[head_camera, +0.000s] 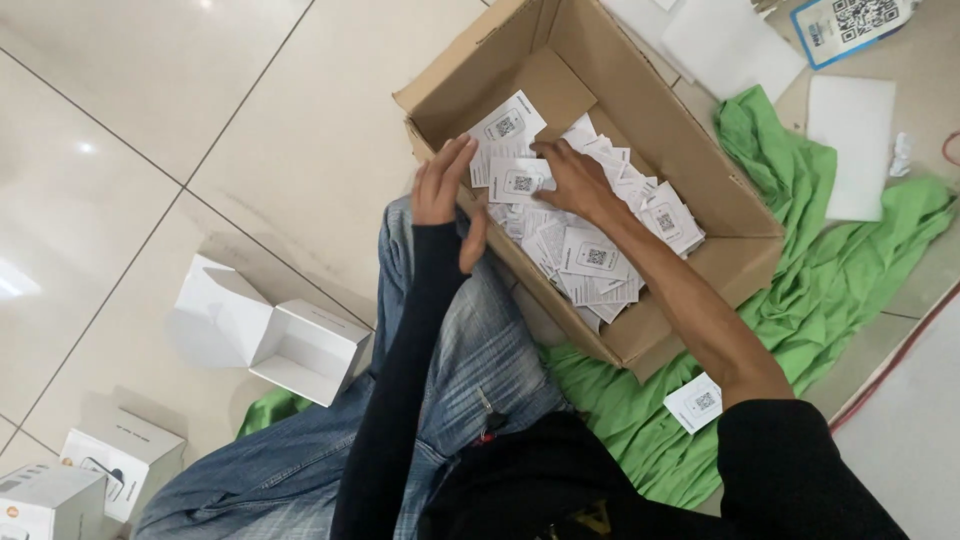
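black sleeves (400, 400) and a denim-clad knee (470, 370) filled the view at 6 o'clock, closest to the camera. from the left sleeve the left hand (445, 195) reached toward 12 o'clock; its fingers (452, 160) lay loosely together and slightly curled, touching the near wall of a brown cardboard box (690, 130), the thumb hanging down toward 6 o'clock. whether they pinched a slip could not be told. the right hand (575, 180) came in from 4 o'clock, fingers pressed flat and slightly spread on a heap of small white paper slips (600, 260), each printed with a square code pattern. its fingertips rested on the topmost slips (520, 180) just at 3 o'clock of the left hand.

the heap lay inside the box, spreading from its centre toward the wall at 5 o'clock. one loose slip (693, 402) lay outside, at 5 o'clock of the box, on a crumpled green cloth (820, 270) that spread under the box. at 8 o'clock of the box an open white carton (300, 350) sat on the pale tiled floor (150, 100), with more white cartons (110, 460) further toward 8 o'clock. white sheets (850, 140) lay at 2 o'clock.
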